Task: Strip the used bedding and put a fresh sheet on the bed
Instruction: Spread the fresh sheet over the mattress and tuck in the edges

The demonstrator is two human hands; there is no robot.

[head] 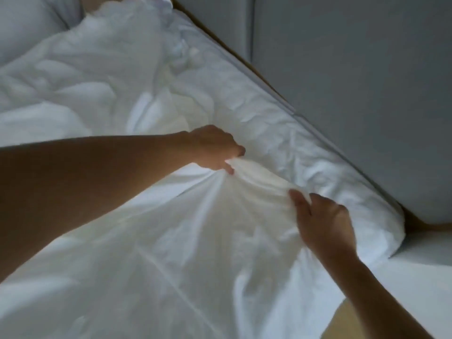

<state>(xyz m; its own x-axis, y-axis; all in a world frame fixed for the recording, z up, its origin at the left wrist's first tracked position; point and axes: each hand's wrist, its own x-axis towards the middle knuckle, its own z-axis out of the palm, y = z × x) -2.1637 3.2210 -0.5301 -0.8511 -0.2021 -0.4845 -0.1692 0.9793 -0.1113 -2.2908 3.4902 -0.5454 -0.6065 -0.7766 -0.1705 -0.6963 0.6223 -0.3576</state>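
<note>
A white sheet [195, 253] covers the near part of the bed, pulled into a raised ridge with creases fanning out from it. My left hand [215, 148] grips one end of that ridge in a fist. At the other end my right hand [322, 223] holds the bunched cloth, with my thumb on top of it. A rumpled white duvet [85, 69] is heaped over the far left half of the bed. Crumpled white bedding [281, 133] runs along the bed's far edge by the wall.
A grey wall [354, 81] borders the bed on the right, with a thin wooden bed frame edge [244, 62] between them. A pillow [27, 25] lies at the top left. Bare mattress [420, 272] and wooden floor [342, 321] show at the lower right.
</note>
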